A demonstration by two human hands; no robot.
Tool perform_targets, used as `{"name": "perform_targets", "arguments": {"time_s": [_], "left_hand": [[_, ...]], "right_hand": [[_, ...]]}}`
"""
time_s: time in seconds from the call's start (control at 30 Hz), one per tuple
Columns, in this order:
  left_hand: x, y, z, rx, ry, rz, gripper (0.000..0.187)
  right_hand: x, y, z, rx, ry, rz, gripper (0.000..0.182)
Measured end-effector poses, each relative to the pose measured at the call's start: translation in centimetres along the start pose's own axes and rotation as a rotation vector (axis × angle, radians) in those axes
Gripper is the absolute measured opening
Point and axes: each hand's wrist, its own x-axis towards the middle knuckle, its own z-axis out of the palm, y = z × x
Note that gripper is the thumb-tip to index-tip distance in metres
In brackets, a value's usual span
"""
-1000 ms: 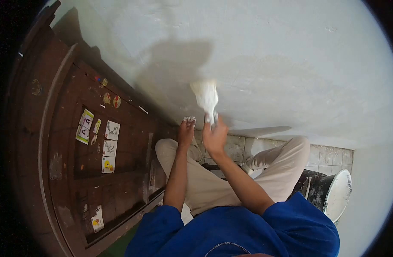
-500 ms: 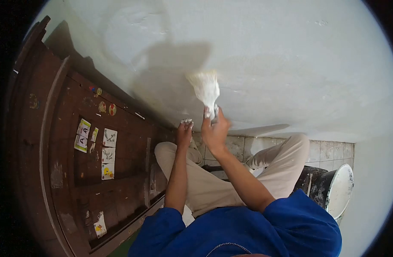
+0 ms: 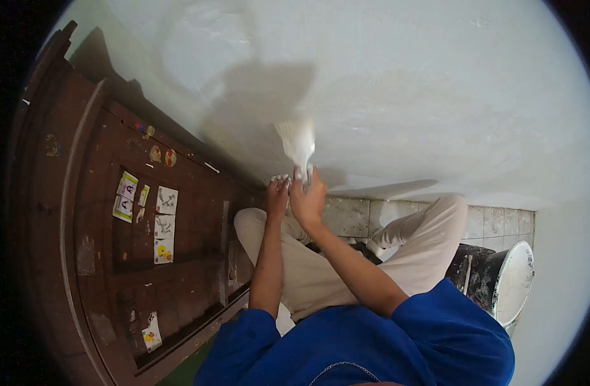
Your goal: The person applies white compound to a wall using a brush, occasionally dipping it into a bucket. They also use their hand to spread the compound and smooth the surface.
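My right hand (image 3: 309, 201) is closed round the handle of a wide paintbrush (image 3: 299, 145), whose bristles point up at the pale wall (image 3: 398, 109). The brush is white with paint and a little blurred, and its tip appears to meet the wall. Close beside it on the left, my left hand (image 3: 277, 198) is raised with its fingers curled in. White paint covers those fingertips; whether anything lies inside them I cannot make out.
A dark brown wooden cabinet (image 3: 82, 193) with stickers and picture cards (image 3: 165, 225) stands at left. At right, a black paint-spattered bucket (image 3: 499, 276) with a round white top stands near the wall corner. My bent legs (image 3: 417, 238) rest above the tiled floor (image 3: 346, 215).
My right hand and the paintbrush have moved a little left and down along the wall, closer to my left hand. The left hand has barely shifted.
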Motion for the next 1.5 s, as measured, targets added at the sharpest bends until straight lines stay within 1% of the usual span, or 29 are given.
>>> {"name": "perform_targets", "arguments": {"time_s": [0.07, 0.1, 0.17, 0.2, 0.27, 0.37, 0.4, 0.47, 0.53, 0.57, 0.6, 0.63, 0.67, 0.7, 0.77, 0.8, 0.87, 0.9, 0.97, 1.07, 1.17, 1.2, 1.27, 1.33, 1.37, 1.43, 1.47, 1.5], "left_hand": [[0.8, -1.1, -0.5, 0.008, -0.029, 0.02, 0.027], [0.5, -1.6, -0.6, 0.007, -0.04, 0.019, 0.027], [0.3, -1.9, 0.0, -0.049, 0.044, 0.047, 0.026], [0.2, -2.0, 0.1, -0.075, 0.086, 0.058, 0.026], [0.3, -1.3, -0.1, -0.046, 0.007, -0.014, 0.028], [-2.5, 5.2, -1.0, 0.099, -0.074, -0.037, 0.035], [-2.1, 7.5, -1.6, 0.211, -0.167, -0.15, 0.037], [-0.8, 2.2, -0.1, 0.487, -0.004, 0.234, 0.039], [2.6, -7.2, 0.3, -0.613, -0.296, 0.057, 0.037], [2.7, -8.0, 0.1, -0.789, -0.318, 0.048, 0.035], [2.5, -7.8, -0.1, -0.966, -0.341, 0.035, 0.033], [2.4, -7.7, -0.4, -0.974, -0.322, 0.025, 0.032], [2.4, -7.6, -0.7, -0.92, -0.284, 0.012, 0.031], [2.1, -7.1, -0.9, -0.897, -0.273, 0.007, 0.03], [1.9, -6.1, -1.3, -0.446, -0.14, -0.02, 0.028], [1.7, -5.6, -1.4, -0.278, -0.093, -0.04, 0.028], [1.7, -4.7, -1.2, -0.19, -0.071, -0.055, 0.026], [1.6, -4.3, -1.1, -0.16, -0.062, -0.058, 0.025], [1.5, -3.8, -1.1, -0.141, -0.05, -0.063, 0.024], [1.4, -3.3, -1.3, -0.094, -0.035, -0.093, 0.022], [1.7, -4.0, -1.5, -0.054, -0.028, -0.109, 0.02], [2.5, -6.1, -1.2, -0.098, -0.008, -0.038, 0.021], [1.7, -3.6, -0.8, -0.18, 0.005, -0.071, 0.021], [1.2, -1.2, -0.3, -0.243, 0.004, -0.1, 0.021], [1.2, -1.0, -0.2, -0.266, -0.002, -0.101, 0.021], [1.4, -1.5, -0.2, -0.305, -0.02, -0.1, 0.021], [1.7, -2.3, -0.3, -0.32, -0.032, -0.093, 0.021], [1.8, -2.9, -0.5, -0.345, -0.044, -0.085, 0.021]], "right_hand": [[-2.2, 3.9, -0.1, -0.068, -0.03, 0.026, 0.027], [-3.1, 5.0, -0.9, -0.132, -0.076, 0.07, 0.027], [-3.8, 6.3, -2.0, -0.257, -0.166, 0.155, 0.026], [-3.5, 5.3, -2.1, -0.16, -0.184, 0.068, 0.027], [-3.4, 0.6, -3.1, 0.031, -0.236, -0.071, 0.027], [-1.2, -3.8, -0.9, 0.032, -0.205, -0.164, 0.028], [-0.6, -3.6, 0.3, 0.015, -0.218, -0.091, 0.03], [0.1, -1.7, 2.6, -0.033, -0.242, 0.054, 0.033], [-1.9, 2.1, 5.3, -0.184, -0.089, -0.075, 0.035], [-3.0, 3.2, 6.0, -0.259, -0.015, -0.137, 0.036], [-3.6, 3.2, 5.9, -0.182, -0.042, -0.081, 0.035], [-4.4, 3.2, 5.6, -0.107, -0.073, -0.022, 0.035], [-5.0, 3.3, 5.5, -0.031, -0.103, 0.04, 0.035], [-4.8, 2.3, 5.3, 0.05, -0.113, 0.02, 0.032], [-4.2, -1.4, 3.9, 0.202, -0.127, -0.007, 0.027], [-3.6, -2.7, 3.7, 0.188, -0.126, -0.005, 0.026], [-1.7, -4.7, 4.1, 0.176, -0.117, -0.015, 0.026], [-1.9, -3.7, 4.4, 0.086, -0.11, -0.021, 0.027], [-2.6, 0.7, 5.6, -0.088, -0.097, -0.051, 0.029], [-5.1, 6.5, 5.3, 0.024, -0.206, 0.401, 0.028], [-5.2, 10.3, 4.6, -0.023, -0.194, 0.438, 0.031], [-4.7, 9.2, 4.0, -0.019, -0.194, 0.42, 0.03], [-2.1, 2.8, 3.0, -0.002, -0.183, 0.371, 0.029], [-1.7, -1.9, 2.0, 0.158, -0.224, 0.327, 0.03], [-1.6, -3.9, 1.5, 0.238, -0.246, 0.305, 0.031], [-1.3, -8.2, 0.4, 0.329, -0.202, 0.206, 0.03], [-1.5, -9.0, 0.0, 0.374, -0.182, 0.164, 0.029], [-1.5, -8.7, 0.1, 0.35, -0.152, 0.098, 0.029]]}}
